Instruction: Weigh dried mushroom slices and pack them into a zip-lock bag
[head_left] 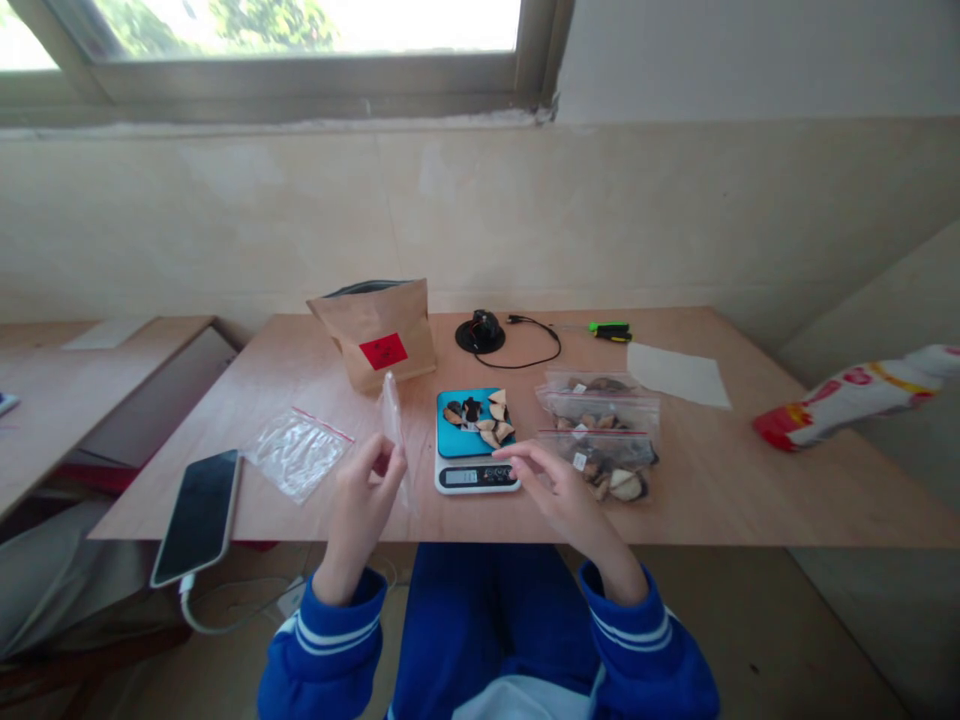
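Note:
My left hand (373,475) is closed on a clear plastic bag (391,410), pinched between thumb and fingers and standing on edge. To its right lies a kitchen scale (444,445) with a blue top and a small display. Several dark and pale dried pieces, like sliced mushroom (495,432), rest on the scale. My right hand (551,485) is at the scale's right front corner, fingers stretched out and apart, with nothing visible in them. Right of the scale lie several filled zip bags (600,435) of similar pieces. Flat on the left is another clear zip bag (296,455).
A brown paper pouch (386,320) with a red label stands behind. Farther back are a black round-based device (480,333) with a cable and green-black tools (611,331). A paper sheet (679,375), a white-red bottle (847,400) and a charging phone (199,510) lie around.

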